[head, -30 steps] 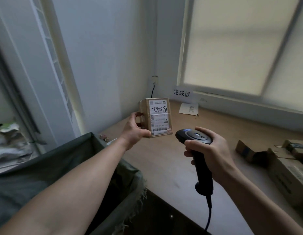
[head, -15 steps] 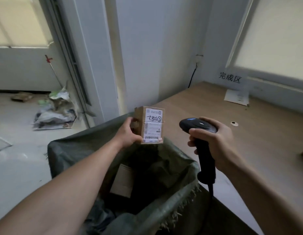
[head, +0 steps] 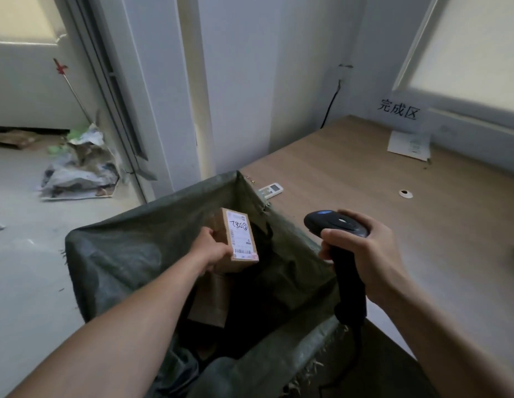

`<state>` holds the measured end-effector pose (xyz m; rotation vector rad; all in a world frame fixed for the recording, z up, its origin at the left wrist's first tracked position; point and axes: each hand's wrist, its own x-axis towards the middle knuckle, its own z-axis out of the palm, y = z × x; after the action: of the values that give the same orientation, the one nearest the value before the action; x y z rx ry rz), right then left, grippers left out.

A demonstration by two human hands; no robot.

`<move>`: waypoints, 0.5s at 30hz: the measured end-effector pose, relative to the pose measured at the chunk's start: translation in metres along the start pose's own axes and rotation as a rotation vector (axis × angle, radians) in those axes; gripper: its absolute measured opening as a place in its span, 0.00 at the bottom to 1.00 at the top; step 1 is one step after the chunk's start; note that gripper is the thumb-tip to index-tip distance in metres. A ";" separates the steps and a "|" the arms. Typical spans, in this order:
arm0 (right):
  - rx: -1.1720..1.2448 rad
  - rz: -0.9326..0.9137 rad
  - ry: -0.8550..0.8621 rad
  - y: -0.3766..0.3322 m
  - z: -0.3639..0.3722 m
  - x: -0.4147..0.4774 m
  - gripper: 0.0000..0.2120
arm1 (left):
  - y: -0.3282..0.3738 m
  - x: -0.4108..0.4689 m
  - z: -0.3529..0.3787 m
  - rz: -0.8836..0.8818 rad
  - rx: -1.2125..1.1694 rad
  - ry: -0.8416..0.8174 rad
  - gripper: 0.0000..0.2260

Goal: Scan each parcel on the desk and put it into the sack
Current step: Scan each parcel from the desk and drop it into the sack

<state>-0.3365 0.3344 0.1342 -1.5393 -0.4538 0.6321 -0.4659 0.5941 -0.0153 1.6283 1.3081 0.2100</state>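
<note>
My left hand [head: 210, 250] grips a small cardboard parcel [head: 238, 239] with a white shipping label, held inside the mouth of the green woven sack [head: 120, 254]. Another cardboard parcel [head: 212, 300] lies lower in the sack. My right hand [head: 365, 254] grips a black handheld barcode scanner [head: 340, 234] over the sack's right rim, at the desk's left edge. The scanner's cable hangs down from its handle.
The wooden desk [head: 379, 202] stretches to the right with a white remote [head: 270, 190], a paper sheet [head: 409, 145] and a sign with Chinese characters [head: 398, 110] by the window. Crumpled packaging [head: 77, 170] lies on the floor at left near a door frame.
My left hand has lowered the parcel from above the desk into the sack's opening. The view has swung left and down. My right hand still holds the scanner.
</note>
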 end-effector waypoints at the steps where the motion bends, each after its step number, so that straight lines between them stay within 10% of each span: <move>1: -0.001 0.010 0.012 0.003 -0.002 0.001 0.31 | -0.002 0.005 0.005 -0.026 -0.002 -0.001 0.36; 15: 0.003 0.033 0.066 0.012 -0.024 0.011 0.35 | 0.031 0.019 0.011 0.171 0.099 0.360 0.20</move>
<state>-0.3133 0.3220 0.1211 -1.5633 -0.3776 0.6052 -0.4312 0.6050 -0.0052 1.8473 1.4635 0.5726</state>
